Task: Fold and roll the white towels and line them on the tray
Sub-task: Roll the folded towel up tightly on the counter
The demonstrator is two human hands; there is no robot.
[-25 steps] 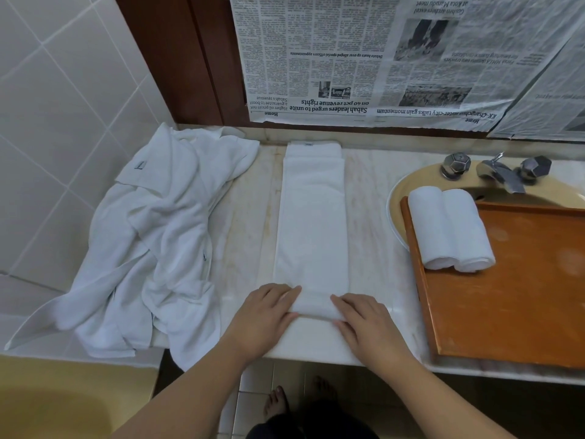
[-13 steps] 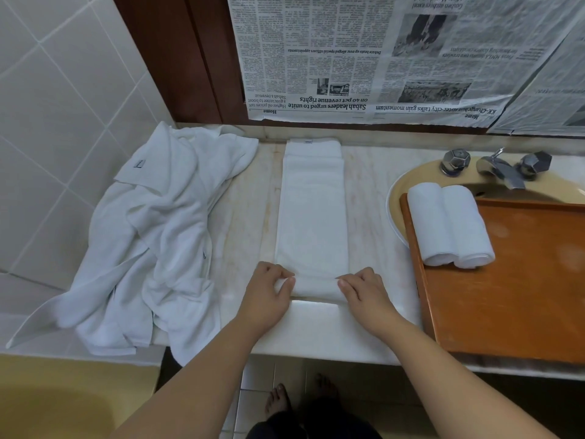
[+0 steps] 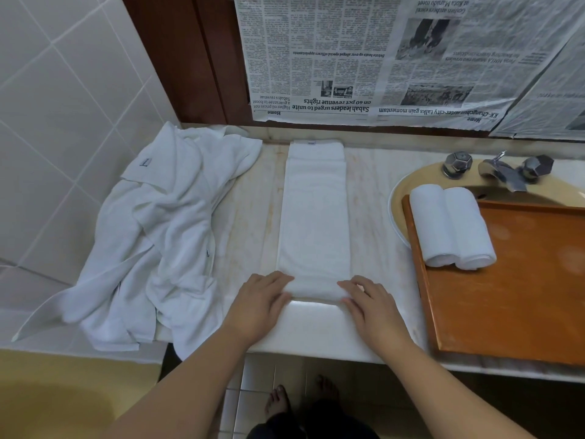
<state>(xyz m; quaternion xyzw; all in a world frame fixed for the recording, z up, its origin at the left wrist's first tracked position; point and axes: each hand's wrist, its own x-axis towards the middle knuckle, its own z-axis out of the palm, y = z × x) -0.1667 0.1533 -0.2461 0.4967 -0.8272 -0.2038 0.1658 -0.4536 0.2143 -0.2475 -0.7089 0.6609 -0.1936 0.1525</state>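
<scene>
The left hand (image 3: 259,304) and right hand (image 3: 368,307) press with nearly straight fingers on the rolled near end of the folded towel (image 3: 313,217), low in the centre. Its long axis runs away toward the upper frame. The tray (image 3: 519,312) with two rolled towels (image 3: 451,226) lies at right, nearer the right hand.

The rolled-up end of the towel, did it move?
Yes. The rolled end crept away from the counter's front edge, toward the wall, under both hands.
</scene>
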